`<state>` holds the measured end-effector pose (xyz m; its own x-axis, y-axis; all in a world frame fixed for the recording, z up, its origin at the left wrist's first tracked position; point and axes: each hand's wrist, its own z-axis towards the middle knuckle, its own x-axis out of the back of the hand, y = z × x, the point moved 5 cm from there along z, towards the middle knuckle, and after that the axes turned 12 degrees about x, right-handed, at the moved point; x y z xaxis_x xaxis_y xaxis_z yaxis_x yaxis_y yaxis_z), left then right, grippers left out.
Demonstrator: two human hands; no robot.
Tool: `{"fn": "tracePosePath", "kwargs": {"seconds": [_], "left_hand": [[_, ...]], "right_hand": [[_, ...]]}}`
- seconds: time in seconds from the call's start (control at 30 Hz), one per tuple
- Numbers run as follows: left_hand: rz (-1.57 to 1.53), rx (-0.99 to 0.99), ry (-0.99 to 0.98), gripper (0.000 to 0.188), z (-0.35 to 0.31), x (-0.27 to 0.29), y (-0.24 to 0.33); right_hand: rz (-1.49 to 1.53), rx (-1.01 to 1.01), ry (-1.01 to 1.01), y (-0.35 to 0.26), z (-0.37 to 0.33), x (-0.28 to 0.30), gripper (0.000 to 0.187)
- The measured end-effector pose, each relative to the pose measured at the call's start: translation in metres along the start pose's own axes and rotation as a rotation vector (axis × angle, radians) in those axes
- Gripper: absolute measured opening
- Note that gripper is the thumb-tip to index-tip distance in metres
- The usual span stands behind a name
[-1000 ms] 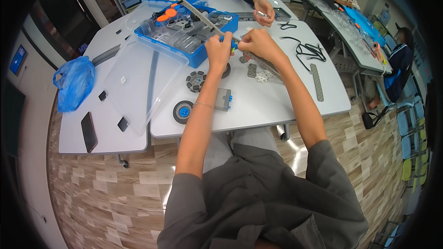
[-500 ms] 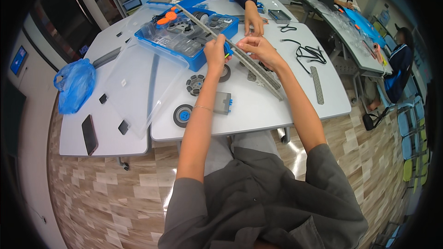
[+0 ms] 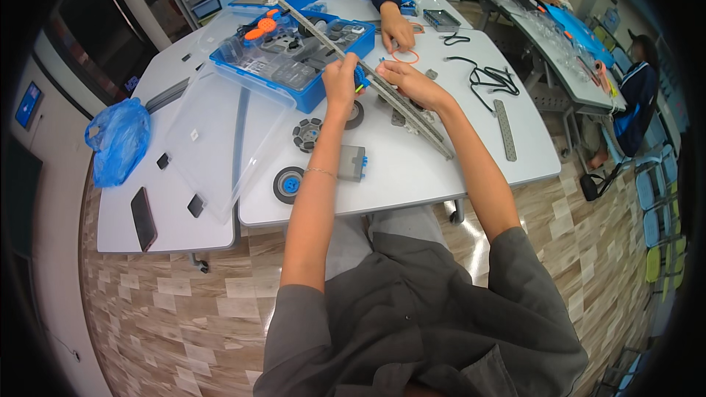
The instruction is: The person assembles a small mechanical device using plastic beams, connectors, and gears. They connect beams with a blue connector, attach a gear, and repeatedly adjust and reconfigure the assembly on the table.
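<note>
My left hand (image 3: 343, 84) is wrapped round a long grey perforated beam assembly (image 3: 309, 23), which slants from the blue box down toward the near right. A blue gear (image 3: 359, 76) sits on the assembly beside my left fingers. My right hand (image 3: 418, 87) is closed at the beam's right side, thumb and fingers pressed together. Whatever lies between those fingertips is too small to make out, though a bit of blue shows by them. Below, a grey block with blue pegs (image 3: 353, 163), a grey roller wheel (image 3: 307, 134) and a black-tyred wheel (image 3: 289, 184) lie near my left forearm.
Beyond my hands, a co-worker's hand (image 3: 398, 29) is at an orange ring (image 3: 405, 56). A blue parts box (image 3: 312, 95) stands far left of centre, its clear lid (image 3: 220, 129) nearer. Black cables (image 3: 485, 79) and a flat grey strip (image 3: 505, 130) lie right; a phone (image 3: 143, 218) lies left.
The co-worker's hand has shifted slightly left, and the orange ring now shows beside it. My right hand has turned slightly and stays by the beam; my left keeps its grip.
</note>
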<state>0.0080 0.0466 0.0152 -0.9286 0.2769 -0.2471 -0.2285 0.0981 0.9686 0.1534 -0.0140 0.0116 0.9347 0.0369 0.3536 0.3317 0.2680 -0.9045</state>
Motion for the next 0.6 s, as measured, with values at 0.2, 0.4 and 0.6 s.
{"fn": "tracePosePath", "kwargs": {"seconds": [0.2,0.4,0.6], "left_hand": [[0.000,0.063,-0.011,0.031,0.0028,0.0000,-0.0045],[-0.150,0.126,-0.072,0.028,0.0009,-0.0004,-0.0049],[-0.257,0.166,-0.072,0.025,0.0045,0.0034,-0.0070]], "right_hand": [[0.077,0.033,-0.021,0.0037,0.0033,-0.0026,0.032],[0.143,0.132,0.007,0.0001,0.0034,-0.0018,0.027],[0.260,0.102,0.106,-0.0005,0.0004,0.0055,0.023]]}}
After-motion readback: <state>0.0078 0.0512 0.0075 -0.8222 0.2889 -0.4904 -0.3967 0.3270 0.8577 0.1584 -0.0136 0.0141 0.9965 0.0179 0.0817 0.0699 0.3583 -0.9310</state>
